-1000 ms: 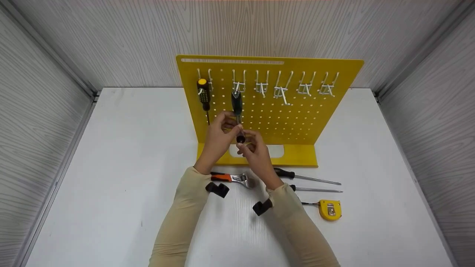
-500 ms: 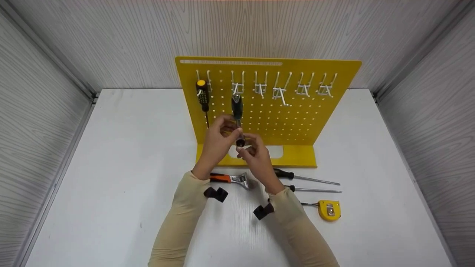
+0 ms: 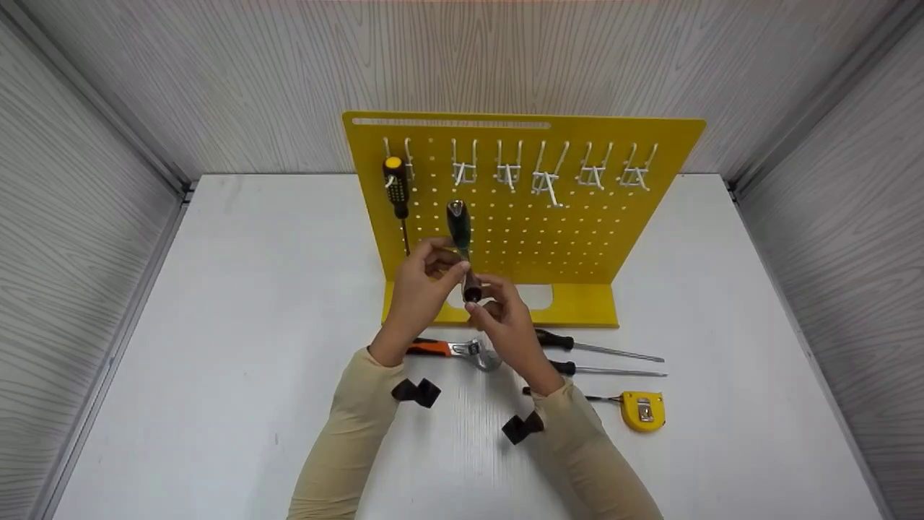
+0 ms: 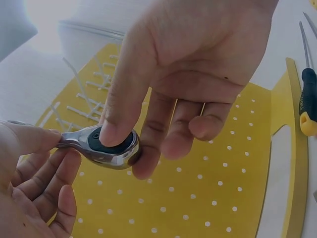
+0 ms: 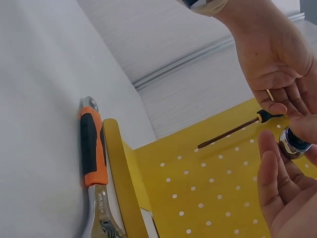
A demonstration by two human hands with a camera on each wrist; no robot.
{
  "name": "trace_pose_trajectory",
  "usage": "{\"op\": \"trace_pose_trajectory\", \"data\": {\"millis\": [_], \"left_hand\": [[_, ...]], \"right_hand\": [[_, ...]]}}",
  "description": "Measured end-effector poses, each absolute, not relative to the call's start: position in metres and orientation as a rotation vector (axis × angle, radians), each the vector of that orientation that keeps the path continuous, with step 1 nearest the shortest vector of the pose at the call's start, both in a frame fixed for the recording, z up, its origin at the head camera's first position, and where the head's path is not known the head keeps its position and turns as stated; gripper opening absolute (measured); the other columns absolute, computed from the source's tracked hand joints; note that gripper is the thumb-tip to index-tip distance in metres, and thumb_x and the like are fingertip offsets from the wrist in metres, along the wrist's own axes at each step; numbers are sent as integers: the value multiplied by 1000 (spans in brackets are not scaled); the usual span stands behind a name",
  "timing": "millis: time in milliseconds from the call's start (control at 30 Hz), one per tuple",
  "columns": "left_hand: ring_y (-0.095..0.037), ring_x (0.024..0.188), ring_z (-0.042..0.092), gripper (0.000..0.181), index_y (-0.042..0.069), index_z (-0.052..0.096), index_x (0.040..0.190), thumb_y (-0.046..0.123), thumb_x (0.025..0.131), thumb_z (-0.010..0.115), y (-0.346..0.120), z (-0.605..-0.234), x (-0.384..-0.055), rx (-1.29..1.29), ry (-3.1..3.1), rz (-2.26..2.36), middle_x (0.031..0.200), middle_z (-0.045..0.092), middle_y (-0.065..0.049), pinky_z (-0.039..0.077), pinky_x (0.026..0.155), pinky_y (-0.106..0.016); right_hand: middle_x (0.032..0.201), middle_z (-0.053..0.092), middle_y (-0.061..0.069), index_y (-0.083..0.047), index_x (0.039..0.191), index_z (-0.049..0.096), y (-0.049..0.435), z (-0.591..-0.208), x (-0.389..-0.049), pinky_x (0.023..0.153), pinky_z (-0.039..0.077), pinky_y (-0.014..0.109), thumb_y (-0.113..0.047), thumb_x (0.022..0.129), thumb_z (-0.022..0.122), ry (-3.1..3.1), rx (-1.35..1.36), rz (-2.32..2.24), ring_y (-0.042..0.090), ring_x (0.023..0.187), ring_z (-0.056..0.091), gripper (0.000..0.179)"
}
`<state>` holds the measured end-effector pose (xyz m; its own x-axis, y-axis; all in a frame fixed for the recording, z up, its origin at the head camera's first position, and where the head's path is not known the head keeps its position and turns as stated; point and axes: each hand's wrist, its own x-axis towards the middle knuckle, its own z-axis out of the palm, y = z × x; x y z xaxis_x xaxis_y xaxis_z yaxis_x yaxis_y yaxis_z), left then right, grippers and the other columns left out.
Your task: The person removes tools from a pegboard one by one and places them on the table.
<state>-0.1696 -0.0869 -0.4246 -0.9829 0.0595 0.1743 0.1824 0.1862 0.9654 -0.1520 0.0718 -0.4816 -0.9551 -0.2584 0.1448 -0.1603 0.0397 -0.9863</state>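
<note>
A ratchet wrench (image 3: pixel 459 227) with a dark handle and a chrome head stands upright, slightly tilted, in front of the yellow pegboard (image 3: pixel 534 245), its handle end below the second hook (image 3: pixel 463 172). My left hand (image 3: pixel 422 289) pinches its neck between thumb and fingers. At its lower end my right hand (image 3: pixel 511 321) holds the rounded head; in the left wrist view the right thumb lies on the dark disc of that ratchet head (image 4: pixel 113 158). A yellow-and-black screwdriver (image 3: pixel 397 191) hangs on the leftmost hook, beside my left hand.
An orange-and-black adjustable wrench (image 3: pixel 432 348) lies before the board's base. To the right lie two black-handled screwdrivers (image 3: pixel 613 352) and a yellow tape measure (image 3: pixel 642 413). A thin dark tool (image 3: pixel 599 399) is partly hidden by my right forearm. Several white hooks (image 3: pixel 552 184) stick out from the board.
Both hands have come down and toward me with the ratchet wrench. Its handle end has dropped from the second hook to below it and leans slightly left.
</note>
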Motion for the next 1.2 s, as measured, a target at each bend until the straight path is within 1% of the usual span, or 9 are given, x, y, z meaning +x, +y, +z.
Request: {"op": "trace_pose_trajectory", "data": {"millis": [67,133,267,333,500,667,833,1033,1200], "left_hand": [[-16,86,62,32,6,57,120,15,91,67,-89,-427,-168,-258,-2342,-1917,100,70,-10,47,80,-28],[-15,85,62,31,7,57,120,16,91,66,-92,-430,-165,-268,-2351,-1906,97,71,-9,48,78,-28],[-15,83,62,32,7,58,119,17,91,68,-97,-435,-161,-249,-2393,-1876,94,73,-8,48,76,-29],[-15,82,62,32,8,58,119,18,90,69,-100,-437,-160,-226,-2425,-1857,93,74,-8,47,76,-29],[-16,81,62,30,7,58,114,17,88,70,-105,-441,-154,-130,-2468,-1863,92,75,-9,48,77,-30],[-18,83,69,34,5,59,119,13,88,70,-109,-447,-146,-51,-2436,-1941,97,74,-13,54,80,-34],[-19,84,70,38,6,59,123,10,87,70,-113,-453,-140,-24,-2403,-1996,96,74,-14,54,80,-34],[-23,88,70,38,2,56,124,7,89,67,-117,-460,-133,-5,-2398,-2043,98,73,-15,54,83,-33],[-19,90,70,38,-1,54,125,7,90,66,-121,-465,-127,-26,-2398,-2062,101,72,-18,54,83,-27]], "right_hand": [[112,61,19,-7,133,46,73,-484,-151,69,53,30,-10,96,58,2238,-470,-2058,28,75,64,40],[110,62,19,-8,133,47,75,-487,-149,68,53,32,-10,96,59,2248,-488,-2038,23,73,64,39],[109,62,17,-10,133,48,78,-491,-145,71,55,43,-12,96,59,2250,-477,-1992,31,76,64,39],[110,63,17,-11,134,49,80,-493,-143,72,56,41,-12,96,59,2256,-458,-1970,36,79,64,40],[113,61,20,-5,136,46,84,-498,-138,74,55,34,-9,96,58,2217,-429,-1984,44,86,62,42],[114,59,20,-3,135,47,89,-501,-136,70,55,34,-10,96,57,2178,-386,-2016,43,87,63,40],[111,58,19,-2,131,48,90,-505,-133,70,55,38,-8,96,58,2183,-362,-2015,34,82,63,37],[112,58,17,-2,127,51,87,-506,-129,68,53,30,-7,95,59,2183,-329,-2040,17,76,60,34],[110,56,16,-3,127,52,87,-507,-127,62,51,29,-10,96,57,2177,-311,-2021,13,74,57,32]]}}
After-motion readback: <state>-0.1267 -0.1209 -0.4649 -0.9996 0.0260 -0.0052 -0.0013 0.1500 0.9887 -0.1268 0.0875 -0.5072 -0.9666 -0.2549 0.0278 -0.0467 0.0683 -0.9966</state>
